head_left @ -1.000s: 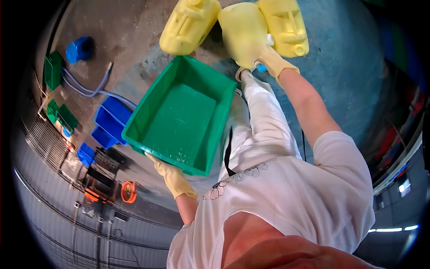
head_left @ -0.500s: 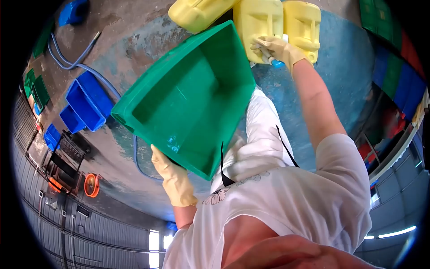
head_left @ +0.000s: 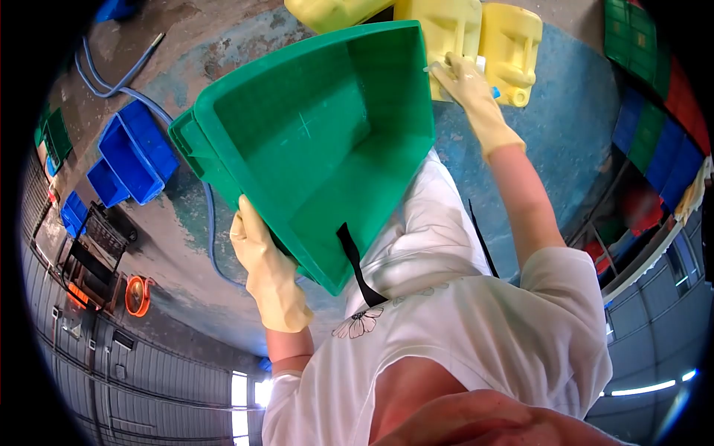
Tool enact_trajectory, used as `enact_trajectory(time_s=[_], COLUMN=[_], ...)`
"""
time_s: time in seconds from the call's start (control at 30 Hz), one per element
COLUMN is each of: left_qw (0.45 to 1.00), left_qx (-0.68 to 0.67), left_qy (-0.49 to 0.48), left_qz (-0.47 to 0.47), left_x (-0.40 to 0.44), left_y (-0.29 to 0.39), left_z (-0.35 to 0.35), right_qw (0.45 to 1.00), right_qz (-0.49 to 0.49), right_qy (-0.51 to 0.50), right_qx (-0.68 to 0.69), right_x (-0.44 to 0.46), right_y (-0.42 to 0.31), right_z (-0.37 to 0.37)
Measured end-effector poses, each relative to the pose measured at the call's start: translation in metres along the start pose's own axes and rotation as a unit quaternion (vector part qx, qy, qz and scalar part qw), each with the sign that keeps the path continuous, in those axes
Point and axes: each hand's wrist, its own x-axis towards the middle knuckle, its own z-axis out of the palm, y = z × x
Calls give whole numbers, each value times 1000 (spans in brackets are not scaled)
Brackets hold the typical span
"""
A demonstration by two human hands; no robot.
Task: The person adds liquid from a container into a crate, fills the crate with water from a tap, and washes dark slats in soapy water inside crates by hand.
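Observation:
A deep green plastic tub (head_left: 297, 141) is tilted in front of my legs, its open side facing me. My left hand (head_left: 260, 253), in a pale yellow rubber glove, is closed on the tub's lower left edge; the fingers behind the edge are hidden. My right hand (head_left: 468, 85), gloved alike, is beside the tub's upper right edge, in front of the yellow jerrycans (head_left: 509, 48). It looks closed around a slim whitish thing with a blue end (head_left: 495, 92), mostly covered by the glove.
Blue crates (head_left: 137, 152) stand on the wet floor at left, near a blue-grey hose (head_left: 210, 215). Further left are a black trolley (head_left: 97, 253) and an orange round item (head_left: 137, 295). Stacked red, green and blue crates (head_left: 658, 141) line the right side.
The tub has turned and shifted slightly left, with my left hand moving up and left. My right hand has turned, and the blue end now points to the right of it.

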Motion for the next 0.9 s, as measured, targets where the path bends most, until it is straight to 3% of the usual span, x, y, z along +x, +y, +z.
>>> enact_trajectory(time_s=[0.03,0.1,0.13,0.2,0.23,0.3,0.43,0.53,0.63,0.7,0.73,0.83,0.9], left_qw=[1000,1000,1000,1000,999,998,998,999,996,993,982,973,980], left_qx=[-2,12,11,28,29,62,65,4,55,82,148,151,128], left_qy=[1,-3,-2,13,16,0,-7,-32,-50,-51,-43,-1,-29], left_qz=[0,16,16,-2,0,29,18,12,45,60,112,174,149], left_x=[1,3,3,3,5,11,14,9,-2,-10,-15,-23,-6], left_y=[2,6,9,15,17,17,20,24,38,46,55,62,59], left_z=[1,5,8,12,11,9,13,12,15,13,17,35,25], right_qw=[1000,978,978,912,913,932,959,955,945,945,945,926,928], right_qz=[-2,-132,-133,-250,-252,-65,-116,-72,-110,-209,-207,-219,-183], right_qy=[1,-88,-87,-208,-208,-286,-196,-242,-260,-226,-227,-255,-319], right_qx=[-1,-137,-137,-249,-246,-213,-168,-155,-167,-115,-111,-170,-59], right_x=[-8,-16,-20,-27,-27,-28,-37,-33,-18,-11,-10,-4,-2], right_y=[0,1,8,22,31,51,52,45,60,83,83,84,88], right_z=[-20,-65,-73,-85,-79,-52,-46,-59,-60,-51,-50,-52,-54])
